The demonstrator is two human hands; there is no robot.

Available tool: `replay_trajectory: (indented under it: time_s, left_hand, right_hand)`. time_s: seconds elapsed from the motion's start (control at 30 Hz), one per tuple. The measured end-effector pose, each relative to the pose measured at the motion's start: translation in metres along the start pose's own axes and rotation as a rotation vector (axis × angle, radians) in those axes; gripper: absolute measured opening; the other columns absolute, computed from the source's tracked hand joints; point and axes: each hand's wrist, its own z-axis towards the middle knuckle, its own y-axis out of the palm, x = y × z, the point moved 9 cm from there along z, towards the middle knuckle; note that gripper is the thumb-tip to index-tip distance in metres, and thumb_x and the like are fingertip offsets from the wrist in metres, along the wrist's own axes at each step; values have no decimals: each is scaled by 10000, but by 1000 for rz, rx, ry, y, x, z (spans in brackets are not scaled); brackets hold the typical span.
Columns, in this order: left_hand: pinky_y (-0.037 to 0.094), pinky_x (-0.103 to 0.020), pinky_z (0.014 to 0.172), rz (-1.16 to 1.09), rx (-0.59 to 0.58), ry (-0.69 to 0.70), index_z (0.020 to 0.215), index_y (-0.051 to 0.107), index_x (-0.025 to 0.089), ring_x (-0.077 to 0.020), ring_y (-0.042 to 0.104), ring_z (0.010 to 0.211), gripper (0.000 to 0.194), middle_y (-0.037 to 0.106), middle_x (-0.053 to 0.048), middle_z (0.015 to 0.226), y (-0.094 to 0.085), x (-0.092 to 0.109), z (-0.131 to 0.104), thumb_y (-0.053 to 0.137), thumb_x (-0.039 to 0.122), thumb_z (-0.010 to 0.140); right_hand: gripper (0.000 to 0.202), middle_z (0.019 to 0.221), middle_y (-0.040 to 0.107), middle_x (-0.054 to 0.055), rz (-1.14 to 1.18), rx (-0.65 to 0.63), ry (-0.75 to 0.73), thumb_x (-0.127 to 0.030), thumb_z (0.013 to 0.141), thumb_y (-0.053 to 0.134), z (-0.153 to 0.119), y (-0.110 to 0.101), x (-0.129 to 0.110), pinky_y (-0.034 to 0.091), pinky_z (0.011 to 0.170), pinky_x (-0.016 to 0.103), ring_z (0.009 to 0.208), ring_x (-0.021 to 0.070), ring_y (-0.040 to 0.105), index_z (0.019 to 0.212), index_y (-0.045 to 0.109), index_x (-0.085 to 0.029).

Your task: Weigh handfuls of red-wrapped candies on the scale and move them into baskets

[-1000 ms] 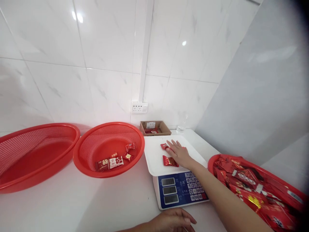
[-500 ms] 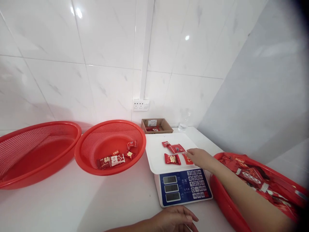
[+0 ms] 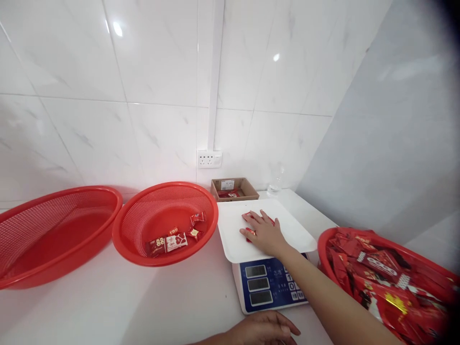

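My right hand (image 3: 265, 234) lies spread over several red wrapped packets (image 3: 248, 232) on the white pan (image 3: 230, 245) of the scale, fingers apart, covering most of them. Below the pan is the blue panel (image 3: 275, 287) with three displays and a keypad, partly hidden by my right forearm. At the bottom edge, my left hand (image 3: 264, 328) rests in front of the scale with loosely bent, separated fingers and nothing visible in it.
A red basket (image 3: 165, 261) with several packets stands left of the scale, beside another red basket (image 3: 64, 247). At the right, a red basket (image 3: 325, 244) is full of packets. Behind are a cardboard box (image 3: 247, 189) and a clear bottle (image 3: 275, 182).
My right hand has moved left from the pan's right side and now spreads over the packets. My left hand has hardly moved.
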Motion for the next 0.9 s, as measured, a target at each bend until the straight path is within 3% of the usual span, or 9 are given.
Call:
replay_trajectory:
  time_s: [0.17, 0.33, 0.43, 0.57, 0.67, 0.77, 0.83, 0.9]
  left_hand:
    - [356, -348, 726, 4, -10, 4, 937, 552, 123, -180, 588, 670, 507, 629, -79, 768, 1, 1, 0, 743, 401, 559]
    - [371, -376, 728, 16, 4, -9, 935, 538, 125, -186, 585, 662, 494, 620, -78, 760, 3, 3, -3, 728, 404, 575]
    - [381, -367, 715, 15, 14, -11, 934, 536, 129, -181, 588, 658, 487, 622, -74, 757, 3, 4, -3, 729, 390, 571]
    - [397, -331, 663, 5, 31, -26, 934, 533, 133, -168, 592, 630, 473, 624, -64, 743, 5, 5, -4, 721, 373, 572]
    - [400, -290, 613, -10, 78, -17, 935, 532, 129, -149, 588, 598, 436, 619, -60, 740, 8, 7, -9, 690, 366, 605]
    - [398, -254, 594, -12, 127, 6, 940, 532, 128, -124, 581, 603, 380, 616, -58, 768, 12, 12, -15, 650, 354, 658]
    - [400, -245, 600, -11, 136, 9, 949, 533, 126, -116, 576, 620, 362, 612, -59, 786, 15, 15, -18, 637, 346, 681]
    - [404, -246, 613, -8, 134, -2, 955, 535, 126, -114, 571, 635, 347, 607, -59, 796, 17, 16, -19, 628, 342, 699]
  right_hand:
    - [399, 1212, 529, 33, 80, 113, -28, -518, 834, 330, 4, -11, 0, 250, 959, 532, 1143, 244, 430, 1089, 551, -305]
    - [414, 1292, 469, 41, 138, 96, -2, -512, 844, 312, 2, -22, 4, 145, 971, 634, 1222, 265, 351, 1152, 518, -326]
    - [436, 1319, 454, 53, 197, 182, 15, -488, 853, 306, -9, -51, 22, 185, 1006, 579, 1260, 252, 308, 1185, 505, -286]
    - [392, 1205, 559, 58, 271, 306, 27, -438, 811, 424, -48, -93, 68, 287, 1028, 407, 1181, 228, 425, 1117, 558, -234]
    - [377, 1170, 594, 49, 321, 233, 190, -389, 728, 558, -93, -99, 122, 347, 987, 416, 1108, 268, 503, 1077, 594, -251]
    - [380, 1176, 599, 44, 290, 21, 340, -350, 717, 575, -143, -83, 163, 374, 962, 431, 1095, 286, 523, 1088, 606, -273]
    - [432, 1234, 559, 44, 214, -136, 396, -374, 733, 554, -175, -66, 178, 366, 978, 414, 1139, 274, 494, 1153, 573, -276]
    - [520, 1328, 467, 41, 136, -203, 387, -421, 747, 527, -198, -52, 183, 352, 997, 393, 1207, 256, 429, 1244, 495, -271]
